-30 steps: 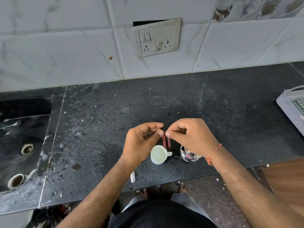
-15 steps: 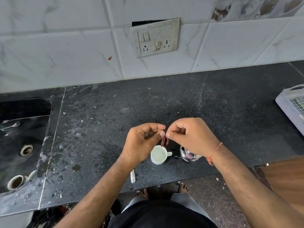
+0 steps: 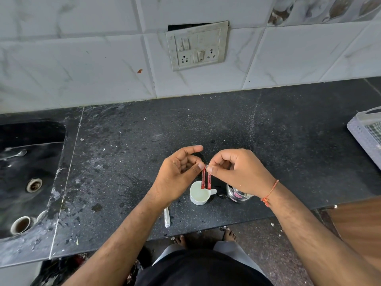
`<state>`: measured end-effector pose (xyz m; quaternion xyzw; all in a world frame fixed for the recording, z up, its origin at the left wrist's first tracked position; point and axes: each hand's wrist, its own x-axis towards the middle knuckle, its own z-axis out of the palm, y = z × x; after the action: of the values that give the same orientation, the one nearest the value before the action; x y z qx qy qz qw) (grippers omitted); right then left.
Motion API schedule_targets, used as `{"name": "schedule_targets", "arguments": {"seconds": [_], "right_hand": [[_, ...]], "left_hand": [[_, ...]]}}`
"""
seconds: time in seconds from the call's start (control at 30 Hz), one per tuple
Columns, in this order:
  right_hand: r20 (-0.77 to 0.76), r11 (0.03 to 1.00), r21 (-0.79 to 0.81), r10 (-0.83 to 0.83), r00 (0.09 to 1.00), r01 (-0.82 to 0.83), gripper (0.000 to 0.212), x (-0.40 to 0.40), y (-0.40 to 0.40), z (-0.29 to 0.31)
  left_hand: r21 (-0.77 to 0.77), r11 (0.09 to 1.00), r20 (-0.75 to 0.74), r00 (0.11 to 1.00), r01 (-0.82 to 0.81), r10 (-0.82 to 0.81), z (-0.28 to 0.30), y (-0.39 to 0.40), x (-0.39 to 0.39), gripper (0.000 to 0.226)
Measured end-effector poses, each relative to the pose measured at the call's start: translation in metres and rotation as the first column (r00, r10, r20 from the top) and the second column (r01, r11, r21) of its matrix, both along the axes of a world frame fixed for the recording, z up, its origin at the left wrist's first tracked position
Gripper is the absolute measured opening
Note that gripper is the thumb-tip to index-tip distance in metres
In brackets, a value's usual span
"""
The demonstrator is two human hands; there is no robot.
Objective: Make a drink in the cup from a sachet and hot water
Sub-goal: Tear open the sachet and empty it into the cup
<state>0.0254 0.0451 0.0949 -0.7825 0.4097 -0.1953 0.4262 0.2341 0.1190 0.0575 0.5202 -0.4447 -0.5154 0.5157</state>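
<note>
Two joined red sachet sticks (image 3: 206,179) hang upright over the white cup (image 3: 199,195), which stands on the black counter (image 3: 268,141) holding pale liquid. My right hand (image 3: 237,172) pinches the sachets' top edge between thumb and forefinger. My left hand (image 3: 178,172) is just left of them. Its thumb tip touches the top of the left stick, its forefinger is raised and stretched out, and its other fingers are loosely curled. A small steel vessel (image 3: 237,196) stands right of the cup, partly hidden by my right wrist.
A spoon (image 3: 166,217) lies near the counter's front edge, under my left forearm. A dark sink (image 3: 31,172) is at the left, with a small cup (image 3: 20,225) in it. A grey basket (image 3: 367,133) sits at the right edge. A switchboard (image 3: 198,46) is on the tiled wall.
My left forefinger has lifted off the sachets' top, so only the thumb stays against them. My right hand keeps its pinch, and the sticks hang a little lower over the cup.
</note>
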Motion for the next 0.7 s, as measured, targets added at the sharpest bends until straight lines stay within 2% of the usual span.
{"name": "schedule_targets", "arguments": {"seconds": [0.13,0.27,0.5,0.6,0.7], "right_hand": [[0.028,0.999,0.046,-0.016,0.999,0.015,0.013,0.002,0.003,0.002],[0.023,1.0,0.007,-0.027,0.999,0.027,0.012,0.002,0.002,0.003],[0.029,0.999,-0.031,0.033,0.999,-0.032,0.016,0.004,0.002,0.007],[0.0,0.988,-0.13,0.083,0.997,-0.082,0.016,0.005,0.005,0.007],[-0.032,0.961,-0.254,0.107,0.994,-0.111,0.012,0.005,0.007,0.006]], "left_hand": [[0.005,1.0,-0.026,1.0,-0.014,0.014,0.005,0.0,-0.003,0.041],[0.023,0.999,-0.022,0.999,-0.027,0.027,0.006,0.0,-0.005,0.039],[0.05,0.994,-0.005,0.995,0.101,-0.101,0.011,-0.002,-0.004,0.04],[0.116,0.981,-0.038,0.988,0.155,-0.152,0.015,-0.004,-0.002,0.038],[0.184,0.966,-0.167,0.974,0.183,-0.152,0.018,-0.003,-0.001,0.038]]}}
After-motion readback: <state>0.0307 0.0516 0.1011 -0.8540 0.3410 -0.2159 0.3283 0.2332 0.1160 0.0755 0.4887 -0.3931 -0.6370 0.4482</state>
